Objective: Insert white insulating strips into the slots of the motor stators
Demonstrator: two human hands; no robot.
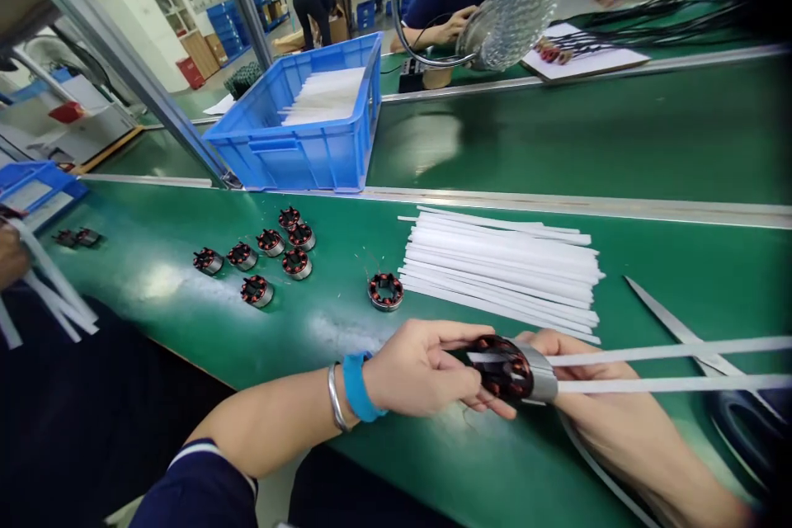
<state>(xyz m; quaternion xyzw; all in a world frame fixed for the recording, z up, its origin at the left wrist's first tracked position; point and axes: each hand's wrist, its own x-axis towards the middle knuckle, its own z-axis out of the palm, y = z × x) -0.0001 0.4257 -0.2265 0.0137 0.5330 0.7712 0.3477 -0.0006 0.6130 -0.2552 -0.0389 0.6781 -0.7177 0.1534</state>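
Note:
Between my two hands is a motor stator with copper windings and a silvery outer ring, tilted on its side above the bench. My left hand, with a blue band and a bracelet at the wrist, pinches its winding end. My right hand supports it from behind at the metal ring, its fingers partly hidden. Two white strips run out of the stator to the right, and a strip end shows in its opening. Another stator with thin wires sticking up lies just beyond my left hand.
A pile of white strips lies beyond my hands. Scissors rest at the right. Several stators stand at left centre. A blue crate holds more strips. At the left edge a person's hand holds strips; co-workers sit across.

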